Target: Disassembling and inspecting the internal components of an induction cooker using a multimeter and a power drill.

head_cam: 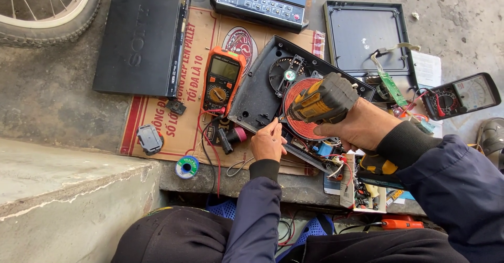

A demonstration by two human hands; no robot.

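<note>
Opened black induction cooker base (262, 92) with its copper-red coil (299, 121) lies on printed cardboard (181, 126) over the concrete floor (47, 92). Left hand (268, 143) pinches at the base's lower edge, apparently steadying a screw. Right hand (359, 126) grasps a yellow-black cordless driver (321, 101) aimed there. Judged step: driving a fastener; next, keep the bit aligned. An orange multimeter (223, 81) rests left of the base.

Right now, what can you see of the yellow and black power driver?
The power driver has a yellow body with dark grey-black rubbery casing, blocky and chunky. The right hand grips its handle, holding it nose-down and tilted over the copper-red coil of the opened black cooker base. Its tip is hidden, so contact cannot be told. The left hand rests at the base's near edge, apart from the tool.
</note>
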